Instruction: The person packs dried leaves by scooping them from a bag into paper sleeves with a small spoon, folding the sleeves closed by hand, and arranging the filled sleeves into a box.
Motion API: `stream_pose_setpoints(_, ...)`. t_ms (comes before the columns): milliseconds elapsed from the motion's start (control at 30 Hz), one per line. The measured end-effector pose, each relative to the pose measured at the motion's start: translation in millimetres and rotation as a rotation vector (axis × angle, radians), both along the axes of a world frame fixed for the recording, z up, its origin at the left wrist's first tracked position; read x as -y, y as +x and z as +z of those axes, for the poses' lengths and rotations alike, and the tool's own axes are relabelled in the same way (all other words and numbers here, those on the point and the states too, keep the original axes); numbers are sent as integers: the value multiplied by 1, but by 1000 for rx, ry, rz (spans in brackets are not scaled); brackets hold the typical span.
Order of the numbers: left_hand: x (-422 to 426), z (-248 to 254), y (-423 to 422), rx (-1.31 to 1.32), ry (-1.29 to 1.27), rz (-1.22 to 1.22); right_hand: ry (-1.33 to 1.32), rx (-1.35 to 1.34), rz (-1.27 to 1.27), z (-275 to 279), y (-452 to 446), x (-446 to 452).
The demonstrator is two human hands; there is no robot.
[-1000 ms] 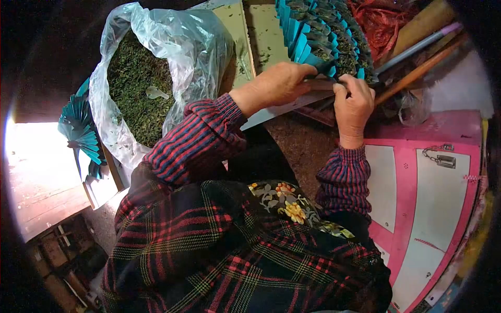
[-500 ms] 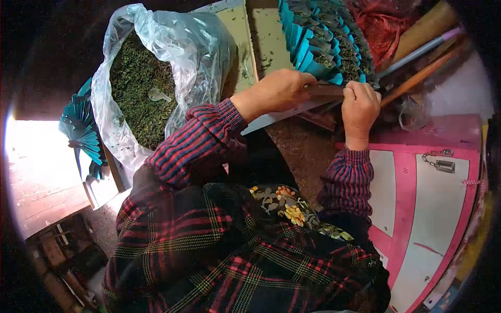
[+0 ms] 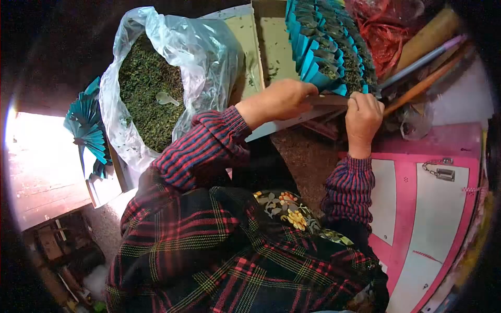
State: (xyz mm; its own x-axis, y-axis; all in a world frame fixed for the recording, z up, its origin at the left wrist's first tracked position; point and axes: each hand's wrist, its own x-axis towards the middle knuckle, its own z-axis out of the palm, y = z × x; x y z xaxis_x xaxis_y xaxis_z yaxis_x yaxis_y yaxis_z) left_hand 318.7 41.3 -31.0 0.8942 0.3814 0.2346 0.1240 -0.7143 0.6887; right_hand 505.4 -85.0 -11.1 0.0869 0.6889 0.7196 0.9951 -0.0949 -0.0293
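Observation:
My left hand (image 3: 286,99) is closed on the near edge of a cardboard tray (image 3: 274,41), its fingertips hidden behind the edge. My right hand (image 3: 364,117) is a fist on the same edge, farther right, with the tray's brown front wall (image 3: 329,101) between the two. Packed upright in rows just beyond my hands are teal paper packets (image 3: 319,70), open at the top and filled with dried dark leaves.
A clear plastic bag (image 3: 206,47) of dried green leaves (image 3: 151,104) stands left, a small plastic scoop (image 3: 167,98) on top. Fanned teal packets (image 3: 86,128) lie farther left. Wooden poles (image 3: 425,83) and red plastic (image 3: 383,36) are right, above a pink-and-white cabinet (image 3: 404,208).
The whole view has shifted slightly, so everything sits a little lower and to the right. Both hands keep their places on the tray's near edge.

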Motion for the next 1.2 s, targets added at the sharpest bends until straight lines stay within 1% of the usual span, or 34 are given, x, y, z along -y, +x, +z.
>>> stream_pose_setpoints(133,-1,2,1,0,9,-2,0,-24,-6,1,-4,3)
stream_pose_setpoints(367,1,5,-1,-87,-7,9,-15,-68,-21,0,-7,7)
stream_pose_setpoints(500,1,10,-6,-43,-10,-10,1,-128,-20,9,-13,12)
stream_pose_setpoints(600,0,21,-11,-157,11,4,76,-101,4,16,-18,16)
stream_pose_setpoints(633,2,23,-13,-155,40,23,58,-146,-55,20,-26,17)
stream_pose_setpoints(667,4,26,-16,-157,74,47,93,-117,0,24,-31,13)
stream_pose_setpoints(700,5,31,-20,-131,116,44,62,-127,-12,27,-40,11)
stream_pose_setpoints(733,5,31,-24,-105,156,42,124,-174,58,25,-48,5)
stream_pose_setpoints(800,6,28,-30,10,240,92,137,-125,201,34,-63,-4)
stream_pose_setpoints(833,4,31,-51,25,254,111,108,-108,270,35,-78,-15)
stream_pose_setpoints(867,7,45,-65,51,269,116,107,-122,321,34,-90,-22)
stream_pose_setpoints(900,17,66,-89,-78,279,180,78,-179,404,33,-103,-29)
stream_pose_setpoints(967,27,78,-141,191,241,195,32,-266,545,27,-125,-43)
stream_pose_setpoints(1000,28,77,-168,279,250,186,18,-251,610,32,-143,-45)
stream_pose_setpoints(1067,47,93,-229,257,288,423,-8,-274,737,32,-173,-49)
stream_pose_setpoints(1100,50,86,-260,233,342,548,-37,-295,764,27,-183,-51)
stream_pose_setpoints(1133,56,83,-292,243,340,684,-67,-312,786,24,-191,-54)
stream_pose_setpoints(1167,66,84,-321,233,390,834,-74,-287,803,25,-200,-55)
stream_pose_setpoints(1200,67,69,-352,192,348,1040,-74,-287,814,24,-205,-56)
